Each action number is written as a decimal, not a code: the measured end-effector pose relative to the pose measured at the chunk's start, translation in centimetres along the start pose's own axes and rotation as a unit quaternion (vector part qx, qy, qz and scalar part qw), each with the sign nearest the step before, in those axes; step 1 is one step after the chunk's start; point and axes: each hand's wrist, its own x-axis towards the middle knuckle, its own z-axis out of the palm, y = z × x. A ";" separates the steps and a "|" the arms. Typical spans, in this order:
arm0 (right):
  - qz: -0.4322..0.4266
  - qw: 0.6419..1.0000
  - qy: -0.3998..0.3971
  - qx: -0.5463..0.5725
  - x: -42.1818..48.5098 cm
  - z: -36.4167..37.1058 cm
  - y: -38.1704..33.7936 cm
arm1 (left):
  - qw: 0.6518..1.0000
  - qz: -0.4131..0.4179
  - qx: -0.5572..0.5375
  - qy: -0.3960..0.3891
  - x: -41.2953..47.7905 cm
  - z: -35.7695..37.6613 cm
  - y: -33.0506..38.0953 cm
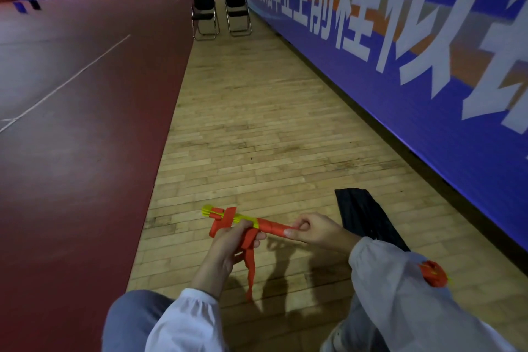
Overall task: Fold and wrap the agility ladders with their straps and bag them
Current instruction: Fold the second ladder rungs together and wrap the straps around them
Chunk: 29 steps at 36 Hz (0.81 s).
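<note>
A folded agility ladder (245,220), a bundle of yellow rungs partly wound in red strap, is held level above the wooden floor. My right hand (317,230) pinches its red-wrapped right end. My left hand (228,246) grips the loose red strap (251,268) near the bundle's middle; the strap's tail hangs down toward the floor. A black bag (368,217) lies flat on the floor just right of my right hand. A second red and yellow bundle (433,273) peeks out behind my right sleeve, mostly hidden.
A long blue banner wall (414,71) runs along the right side. Two black folding chairs (221,8) stand far ahead by the wall. A dark red court surface (85,123) borders the wood strip on the left. My knees frame the bottom of the view.
</note>
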 end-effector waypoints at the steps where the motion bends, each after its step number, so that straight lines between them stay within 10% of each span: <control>1: 0.000 1.000 -0.003 0.000 0.0 0.0 0.0 | 1.000 0.002 -0.001 0.000 0.0 0.0 0.0; 29: -0.019 0.999 0.039 -0.024 0.4 -0.7 -1.4 | 0.997 -0.019 0.058 -0.039 0.2 -1.1 0.3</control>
